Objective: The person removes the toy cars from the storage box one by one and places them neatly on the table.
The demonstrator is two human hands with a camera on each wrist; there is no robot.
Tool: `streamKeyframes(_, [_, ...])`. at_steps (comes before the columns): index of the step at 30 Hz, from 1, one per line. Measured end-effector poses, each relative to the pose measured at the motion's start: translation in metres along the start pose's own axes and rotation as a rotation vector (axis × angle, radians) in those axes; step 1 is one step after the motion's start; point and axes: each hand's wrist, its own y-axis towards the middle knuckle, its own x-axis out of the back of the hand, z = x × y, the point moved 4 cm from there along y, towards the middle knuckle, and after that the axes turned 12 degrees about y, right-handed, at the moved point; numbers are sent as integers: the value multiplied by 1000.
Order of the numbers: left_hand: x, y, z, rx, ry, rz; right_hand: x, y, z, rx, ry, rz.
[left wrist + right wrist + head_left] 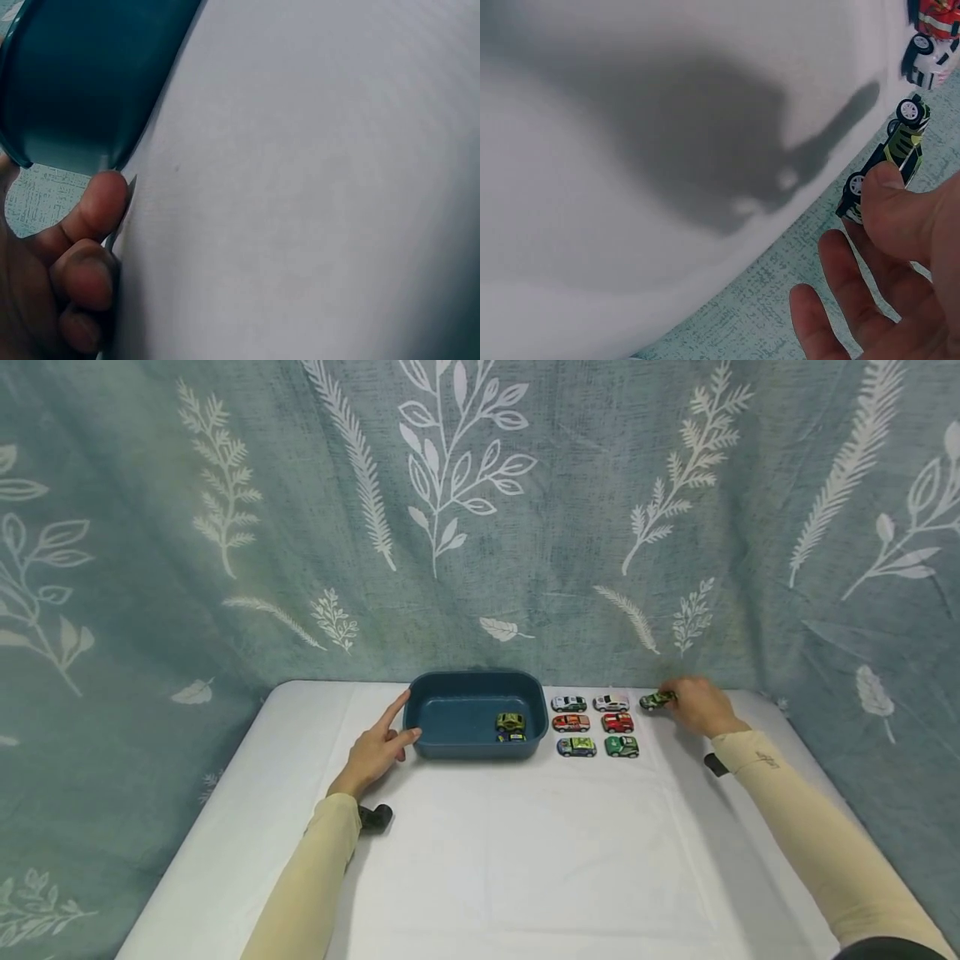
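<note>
Evidently we have one small, dark-green patterned toy car (656, 700) in work: our right hand (702, 706) pinches it between thumb and forefinger, its other fingers spread loose. It is near the table's far edge, just beside the small white toy car (611, 703) of the far row; whether its wheels touch the white cloth-covered table (525, 860) we cannot tell. Our left hand (372, 756) has thumb and forefinger set wide along the near side of the deep-blue, rounded rectangular tub (450, 718), touching it.

We judge the step in hand to be starting a third column, beyond the six cars standing in three rows of two. The next move, we think, calls for squaring this car with its row and parting thumb and finger cleanly, without nudging its white neighbour. Two more lie in the tub's right end, a yellow-green toy car (511, 722) and a blue-and-yellow toy car (512, 737), close together, so either would need a careful pinch.
</note>
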Motion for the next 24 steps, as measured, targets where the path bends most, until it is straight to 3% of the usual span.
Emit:
streamKeyframes(13, [2, -2, -3, 4, 10, -12, -17, 3, -13, -34, 9, 35])
streamKeyframes(24, [-1, 0, 1, -10, 3, -21, -18, 6, -16, 30, -25, 49])
